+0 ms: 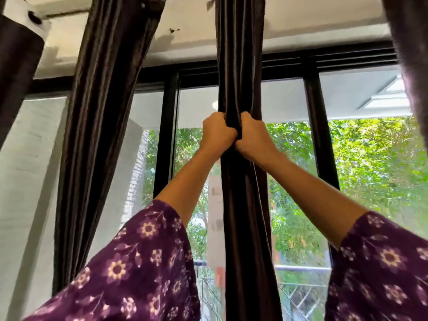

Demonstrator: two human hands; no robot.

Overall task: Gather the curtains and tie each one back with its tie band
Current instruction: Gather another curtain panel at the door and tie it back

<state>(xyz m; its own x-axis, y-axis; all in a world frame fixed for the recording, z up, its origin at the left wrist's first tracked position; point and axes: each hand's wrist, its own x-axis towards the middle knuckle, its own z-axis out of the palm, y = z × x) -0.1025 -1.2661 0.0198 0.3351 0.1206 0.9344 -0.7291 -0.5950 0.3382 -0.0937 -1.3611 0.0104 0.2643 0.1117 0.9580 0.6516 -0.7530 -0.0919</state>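
- Reaching up from the near bottom corners, the left sleeve (139, 262) and the right sleeve (382, 262) are loose purple cloth printed with cream and pink flowers. Bare forearms rise from them and converge toward the centre.
- The left hand (217, 132) and the right hand (252, 135) meet at mid-height with knuckles touching. Each grip is curled tight on the middle curtain (240, 216), one from its left side and one from its right.
- That curtain hangs in the centre of the scene from the top edge to the bottom. It is dark brown with a soft sheen and is squeezed into a narrow, rope-like column of vertical folds.
- Bare glass lies on both sides of it, leaving open room left and right of the arms.
- To the left, a second curtain (102, 112) of the same glossy cloth hangs bunched and slanting beside the white wall (27, 181).
- A further curtain (16, 66) sits at the far left edge under a white header with a dark eyelet (34, 18). Another dark curtain (412, 66) clips the right edge.
- Behind them the window frame (166, 135) is black with slim straight uprights, under a white lintel (185, 31) with scuffed paint.
- Beyond the glass, a pale strip with an orange patch (216, 228) shows beside the held curtain. Any marks on it are too blurred to read.
- Farthest away are a railing (301, 268) and bright green foliage (370, 158).
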